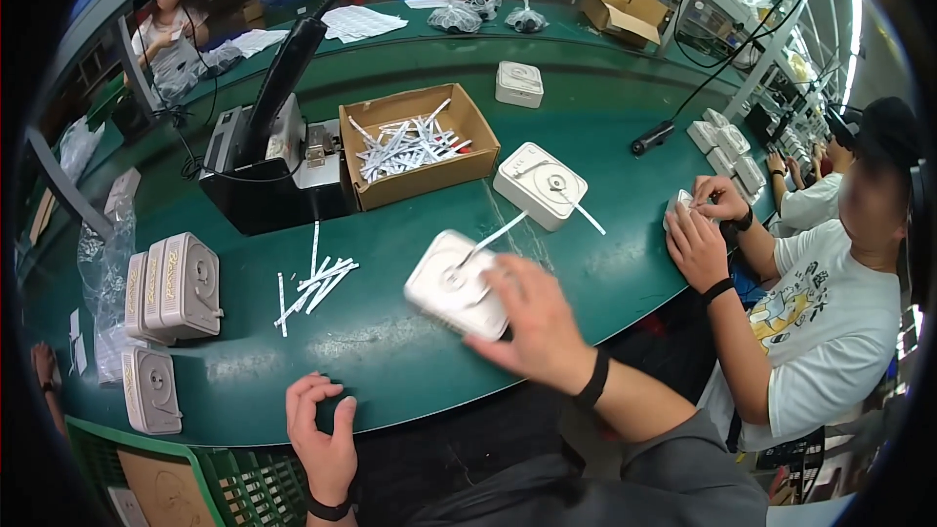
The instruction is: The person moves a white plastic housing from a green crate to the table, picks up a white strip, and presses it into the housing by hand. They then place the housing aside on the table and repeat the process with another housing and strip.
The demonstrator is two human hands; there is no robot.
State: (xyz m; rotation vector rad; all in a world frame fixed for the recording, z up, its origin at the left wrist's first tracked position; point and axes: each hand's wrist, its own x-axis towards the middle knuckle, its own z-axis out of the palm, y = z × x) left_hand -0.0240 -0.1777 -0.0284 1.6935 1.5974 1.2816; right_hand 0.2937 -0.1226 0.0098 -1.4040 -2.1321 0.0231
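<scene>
My right hand [532,317], slightly blurred, grips the near right side of a white square device [444,278] with a round disc on its face, like a small record player. The device is tilted above the green table, and a narrow white paper strip [503,237] sticks out from its far edge. Just beyond lies a similar white device [540,183], a paper strip hanging over its right side. My left hand [322,429] is at the table's near edge, its fingers loosely bent, thumb apart, and nothing in it. Loose paper strips [317,285] lie farther up from it.
An open cardboard box [429,185] holds many strips beside a black dispenser machine [268,200]. White devices [185,288] stand at left, near a green crate [210,473]. Another device [519,84] sits at the back. A co-worker [810,303] handles a device at right.
</scene>
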